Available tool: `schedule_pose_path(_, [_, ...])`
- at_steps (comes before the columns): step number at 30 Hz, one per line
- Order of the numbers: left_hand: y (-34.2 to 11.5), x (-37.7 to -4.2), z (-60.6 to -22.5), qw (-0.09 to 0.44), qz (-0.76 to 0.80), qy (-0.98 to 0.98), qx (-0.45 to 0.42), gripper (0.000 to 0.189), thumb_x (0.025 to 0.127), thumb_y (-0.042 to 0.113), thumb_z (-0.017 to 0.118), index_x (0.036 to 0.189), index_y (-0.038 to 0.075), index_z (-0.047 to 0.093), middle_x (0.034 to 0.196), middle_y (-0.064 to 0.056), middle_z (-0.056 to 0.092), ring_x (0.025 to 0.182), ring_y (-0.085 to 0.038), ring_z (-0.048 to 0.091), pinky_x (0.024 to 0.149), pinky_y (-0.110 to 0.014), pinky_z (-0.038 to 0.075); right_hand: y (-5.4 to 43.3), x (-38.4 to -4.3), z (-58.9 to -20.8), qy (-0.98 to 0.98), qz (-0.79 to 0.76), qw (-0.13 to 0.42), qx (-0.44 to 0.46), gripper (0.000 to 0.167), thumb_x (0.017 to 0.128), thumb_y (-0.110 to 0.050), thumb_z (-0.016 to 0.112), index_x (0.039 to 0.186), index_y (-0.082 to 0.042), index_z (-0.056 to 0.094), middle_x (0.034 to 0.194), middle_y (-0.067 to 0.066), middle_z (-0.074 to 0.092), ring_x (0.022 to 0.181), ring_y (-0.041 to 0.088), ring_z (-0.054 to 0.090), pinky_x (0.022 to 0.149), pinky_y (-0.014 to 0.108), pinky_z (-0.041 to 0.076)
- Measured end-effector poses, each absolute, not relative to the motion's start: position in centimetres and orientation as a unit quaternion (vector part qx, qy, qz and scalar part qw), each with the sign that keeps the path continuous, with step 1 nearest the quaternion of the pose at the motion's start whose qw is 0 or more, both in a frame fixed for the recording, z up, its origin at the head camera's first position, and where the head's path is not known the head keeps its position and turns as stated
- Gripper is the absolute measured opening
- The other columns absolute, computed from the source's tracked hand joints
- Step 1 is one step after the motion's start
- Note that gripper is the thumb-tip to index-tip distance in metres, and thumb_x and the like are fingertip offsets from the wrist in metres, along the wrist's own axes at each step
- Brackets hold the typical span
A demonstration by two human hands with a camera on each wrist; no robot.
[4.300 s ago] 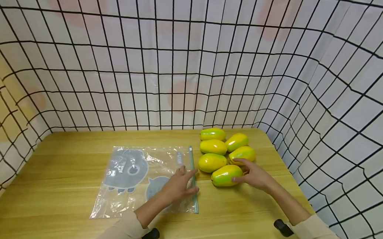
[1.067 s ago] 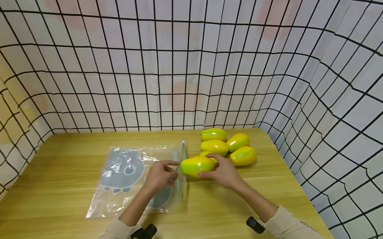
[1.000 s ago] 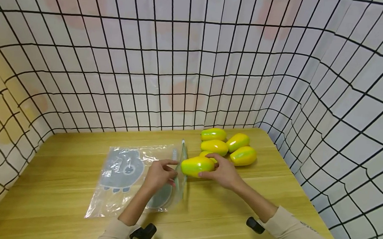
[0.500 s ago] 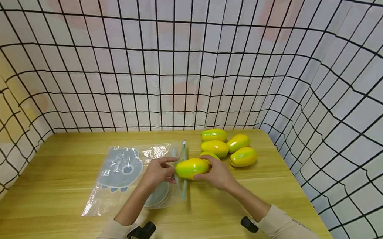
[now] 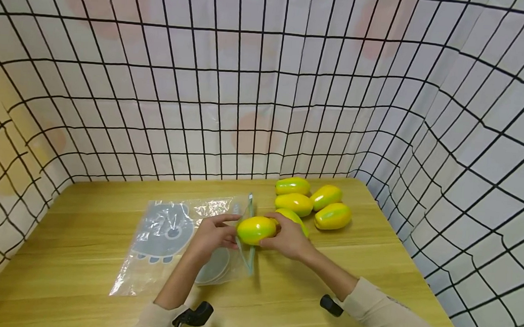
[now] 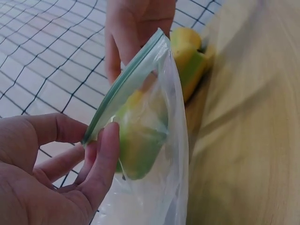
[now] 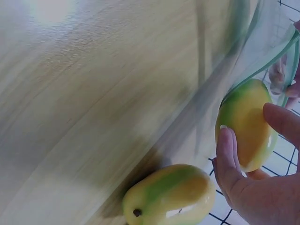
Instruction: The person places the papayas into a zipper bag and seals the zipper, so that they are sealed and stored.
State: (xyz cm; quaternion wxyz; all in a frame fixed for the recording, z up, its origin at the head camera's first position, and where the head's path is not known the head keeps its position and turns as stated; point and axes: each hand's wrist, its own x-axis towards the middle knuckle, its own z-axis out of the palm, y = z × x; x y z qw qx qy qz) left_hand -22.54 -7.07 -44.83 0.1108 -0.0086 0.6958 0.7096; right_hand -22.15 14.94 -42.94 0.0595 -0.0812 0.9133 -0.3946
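A clear zip bag (image 5: 166, 233) with a grey-blue animal print lies on the table, its green-edged mouth lifted and gaping to the right. My left hand (image 5: 211, 236) pinches the rim of that mouth between thumb and fingers, as the left wrist view shows up close. My right hand (image 5: 290, 239) grips a glossy yellow-green papaya (image 5: 256, 230) from its right side. The papaya's front end is within the bag mouth, and in the left wrist view its green tip (image 6: 138, 154) shows through the plastic. Right behind my right hand lies another papaya (image 7: 168, 197), partly covered in the head view.
Several more papayas (image 5: 293, 203) lie grouped at the table's back right. Black wire mesh (image 5: 267, 88) over pale cloth encloses the back and sides of the wooden table (image 5: 288, 307). A black wrist camera (image 5: 194, 315) sits below my left hand.
My right hand has picked up the front papaya and carried it left into the bag mouth. My left hand has raised the bag's rim from the table, and the mouth has opened wider.
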Motion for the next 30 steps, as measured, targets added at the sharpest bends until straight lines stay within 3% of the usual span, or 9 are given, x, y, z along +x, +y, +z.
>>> schedule_pose_path(8, [-7.8, -22.8, -45.3, 0.113, 0.727, 0.677, -0.014, 0.041, 0.088, -0.003, 0.062, 0.129, -0.001, 0.068, 0.1, -0.02, 0.067, 0.066, -0.02, 0.067, 0.068, -0.035, 0.064, 13.8, -22.8, -43.3, 0.912, -0.396, 0.068, -0.086, 0.068, 0.08, -0.023, 0.085, 0.141, -0.012, 0.057, 0.128, 0.011, 0.067, 0.109, 0.026, 0.065, 0.089, 0.042, 0.057])
schedule_pose_path(17, [-8.5, -22.8, -45.3, 0.117, 0.728, 0.676, -0.004, 0.043, 0.088, 0.0, 0.061, 0.131, 0.001, 0.066, 0.113, -0.022, 0.066, 0.069, -0.018, 0.067, 0.068, -0.031, 0.063, 12.7, -23.6, -43.6, 0.908, -0.405, 0.071, -0.082, 0.068, 0.081, -0.024, 0.085, 0.142, -0.011, 0.056, 0.118, 0.012, 0.07, 0.095, 0.021, 0.064, 0.077, 0.033, 0.055])
schedule_pose_path(30, [-9.6, -23.2, -45.7, 0.14, 0.738, 0.66, 0.015, 0.047, 0.092, -0.001, 0.057, 0.139, 0.0, 0.059, 0.094, -0.01, 0.061, 0.071, -0.016, 0.064, 0.07, -0.028, 0.062, 11.0, -25.0, -44.3, 0.899, -0.427, 0.066, -0.075, 0.066, 0.082, -0.023, 0.085, 0.141, -0.011, 0.056, 0.116, 0.013, 0.07, 0.091, 0.02, 0.065, 0.07, 0.028, 0.054])
